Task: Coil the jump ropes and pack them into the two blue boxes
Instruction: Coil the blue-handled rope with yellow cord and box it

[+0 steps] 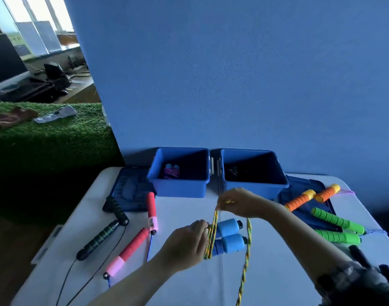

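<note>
My left hand (186, 241) grips two blue foam handles (230, 235) side by side above the table, with turns of yellow-and-blue braided rope (211, 237) wound round them. My right hand (235, 203) pinches the same rope just above the handles. The loose rope tail (246, 257) hangs down to the front edge. Two open blue boxes stand at the back: the left box (180, 186) holds a coiled pink rope with blue handles (171, 171), the right box (253, 188) holds something dark that I cannot make out.
On the left lie a black-handled rope (100, 237) and a red-and-pink-handled rope (136, 246). On the right lie orange handles (310, 196) and green handles (337, 226). Two blue lids (127, 191) lie flat beside the boxes. A blue wall stands behind.
</note>
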Motion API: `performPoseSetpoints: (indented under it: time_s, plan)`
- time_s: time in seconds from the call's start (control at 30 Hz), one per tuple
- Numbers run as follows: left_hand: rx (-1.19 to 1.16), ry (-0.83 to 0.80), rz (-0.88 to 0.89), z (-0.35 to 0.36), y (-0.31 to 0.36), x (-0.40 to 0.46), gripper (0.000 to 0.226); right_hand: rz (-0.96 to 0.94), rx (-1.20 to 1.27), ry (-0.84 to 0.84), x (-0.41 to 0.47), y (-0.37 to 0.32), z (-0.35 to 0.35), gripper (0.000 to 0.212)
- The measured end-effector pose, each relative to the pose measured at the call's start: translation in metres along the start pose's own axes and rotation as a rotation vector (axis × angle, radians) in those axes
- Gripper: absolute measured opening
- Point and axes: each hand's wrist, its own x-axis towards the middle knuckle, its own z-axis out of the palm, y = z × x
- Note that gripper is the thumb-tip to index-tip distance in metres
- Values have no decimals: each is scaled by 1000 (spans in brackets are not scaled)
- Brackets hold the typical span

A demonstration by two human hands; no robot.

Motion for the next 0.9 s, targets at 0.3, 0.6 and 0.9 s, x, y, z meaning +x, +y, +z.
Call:
performPoseSetpoints:
  time_s: [0.3,0.6,0.9]
  plan:
    - [-459,88,-76,-29,14,5,29,159,374,94,-2,30,21,42]
    - [-352,631,-413,-56,-31,44,19,202,850,119,-15,-19,89,33]
    - [-45,517,-696,-51,-88,44,29,-28,186,190,-37,-65,95,29]
